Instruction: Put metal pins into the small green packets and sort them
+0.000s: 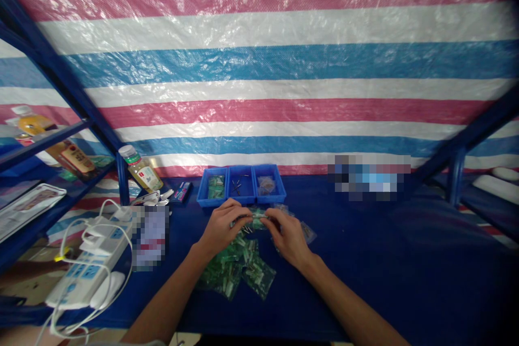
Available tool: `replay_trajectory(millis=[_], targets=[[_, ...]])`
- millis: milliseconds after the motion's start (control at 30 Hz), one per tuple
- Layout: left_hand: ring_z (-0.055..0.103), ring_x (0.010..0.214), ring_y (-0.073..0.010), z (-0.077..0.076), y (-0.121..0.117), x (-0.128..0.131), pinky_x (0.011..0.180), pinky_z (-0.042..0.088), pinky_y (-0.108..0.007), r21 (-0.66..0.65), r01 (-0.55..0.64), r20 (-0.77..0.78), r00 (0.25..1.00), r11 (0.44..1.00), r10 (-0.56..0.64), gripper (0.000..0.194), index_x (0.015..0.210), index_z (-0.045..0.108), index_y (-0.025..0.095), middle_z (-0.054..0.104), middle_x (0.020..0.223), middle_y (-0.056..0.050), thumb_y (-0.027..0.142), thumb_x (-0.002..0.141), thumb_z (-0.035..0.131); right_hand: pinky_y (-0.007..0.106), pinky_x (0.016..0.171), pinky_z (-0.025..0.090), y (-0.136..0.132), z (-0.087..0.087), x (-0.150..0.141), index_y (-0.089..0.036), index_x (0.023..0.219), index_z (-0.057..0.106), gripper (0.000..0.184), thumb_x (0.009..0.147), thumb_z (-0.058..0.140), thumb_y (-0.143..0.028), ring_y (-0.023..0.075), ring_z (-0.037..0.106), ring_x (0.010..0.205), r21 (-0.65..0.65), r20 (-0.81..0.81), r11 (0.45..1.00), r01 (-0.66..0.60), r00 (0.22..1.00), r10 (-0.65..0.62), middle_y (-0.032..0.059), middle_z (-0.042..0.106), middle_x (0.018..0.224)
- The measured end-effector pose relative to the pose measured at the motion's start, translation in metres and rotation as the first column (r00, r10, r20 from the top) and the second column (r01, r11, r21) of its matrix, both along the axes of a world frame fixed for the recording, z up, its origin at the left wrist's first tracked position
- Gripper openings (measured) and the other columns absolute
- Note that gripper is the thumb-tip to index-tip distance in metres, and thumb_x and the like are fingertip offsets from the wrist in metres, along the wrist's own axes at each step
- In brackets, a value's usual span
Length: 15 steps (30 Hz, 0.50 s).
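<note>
Between my two hands a small clear-green plastic bag (258, 220) is stretched level above the blue table. My left hand (229, 223) pinches its left end, and my right hand (287, 231) grips the right end between thumb and finger. What the bag contains is too small to make out. Below my left hand lies a heap of greenish plastic bags (227, 267) with small metal-looking pieces inside. Another filled bag (259, 275) lies at the heap's right side. Beside my right hand are some clear bags (308, 232), partly hidden by it.
Behind my hands stand joined blue bins: the left bin (205, 186) holds green bags, the middle bin (241, 198) thin metal pieces, the right bin (279, 190) clear bags. To the left are a drink bottle (141, 170), a power strip (99, 259) and loose white cables.
</note>
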<state>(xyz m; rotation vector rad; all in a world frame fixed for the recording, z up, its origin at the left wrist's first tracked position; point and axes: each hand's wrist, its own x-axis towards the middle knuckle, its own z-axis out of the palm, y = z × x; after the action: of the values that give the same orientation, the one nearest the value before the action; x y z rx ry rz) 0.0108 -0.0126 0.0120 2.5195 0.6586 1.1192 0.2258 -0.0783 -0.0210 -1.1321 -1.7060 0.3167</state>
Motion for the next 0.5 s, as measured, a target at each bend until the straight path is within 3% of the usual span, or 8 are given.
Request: replay_trajectory(millis=[100, 233, 333, 500], targets=[[0.064, 0.098, -0.0208, 0.0038, -0.0006, -0.0006, 0.088, 0.054, -0.036, 0.018, 0.020, -0.001, 1.000, 1.000, -0.020, 0.021, 0.115, 0.070, 0.020, 0.074, 0.099, -0.008, 0.014, 0.098, 0.059, 0.029, 0.075, 0.054, -0.0004, 0.0070, 0.0013, -0.022, 0.106, 0.066, 0.014, 0.104, 0.052, -0.024, 0.0185, 0.068, 0.078, 0.030, 0.005, 0.999, -0.041, 0.999, 0.041, 0.0049, 0.070, 0.090], [0.064, 0.105, -0.0216, 0.0053, 0.0002, -0.0017, 0.091, 0.054, -0.038, 0.034, 0.023, 0.011, 1.000, 0.999, -0.023, 0.033, 0.123, 0.069, 0.020, 0.074, 0.105, -0.010, 0.008, 0.099, 0.050, 0.029, 0.073, 0.055, -0.0011, 0.0094, 0.0039, -0.022, 0.122, 0.063, 0.030, 0.103, 0.043, -0.014, 0.0173, 0.067, 0.074, 0.032, -0.011, 0.997, -0.065, 0.998, 0.065, 0.0039, 0.069, 0.087], [0.063, 0.107, -0.0216, 0.0038, 0.0019, -0.0021, 0.090, 0.055, -0.038, 0.050, 0.014, 0.021, 1.000, 0.999, -0.015, 0.033, 0.124, 0.069, 0.020, 0.075, 0.103, -0.009, 0.008, 0.099, 0.050, 0.031, 0.078, 0.057, -0.0003, 0.0075, 0.0040, -0.023, 0.129, 0.062, 0.037, 0.101, 0.042, -0.012, 0.0186, 0.070, 0.081, 0.023, -0.002, 0.998, -0.058, 0.998, 0.058, 0.0052, 0.071, 0.094], [0.063, 0.101, -0.0211, 0.0017, 0.0036, -0.0028, 0.087, 0.054, -0.037, 0.054, -0.005, 0.015, 1.000, 0.999, 0.004, 0.027, 0.121, 0.070, 0.020, 0.074, 0.098, -0.008, 0.012, 0.099, 0.056, 0.033, 0.083, 0.059, 0.0016, 0.0058, 0.0027, -0.025, 0.127, 0.067, 0.031, 0.100, 0.052, -0.017, 0.0203, 0.070, 0.090, 0.002, 0.018, 0.999, -0.033, 0.999, 0.033, 0.0080, 0.072, 0.112]])
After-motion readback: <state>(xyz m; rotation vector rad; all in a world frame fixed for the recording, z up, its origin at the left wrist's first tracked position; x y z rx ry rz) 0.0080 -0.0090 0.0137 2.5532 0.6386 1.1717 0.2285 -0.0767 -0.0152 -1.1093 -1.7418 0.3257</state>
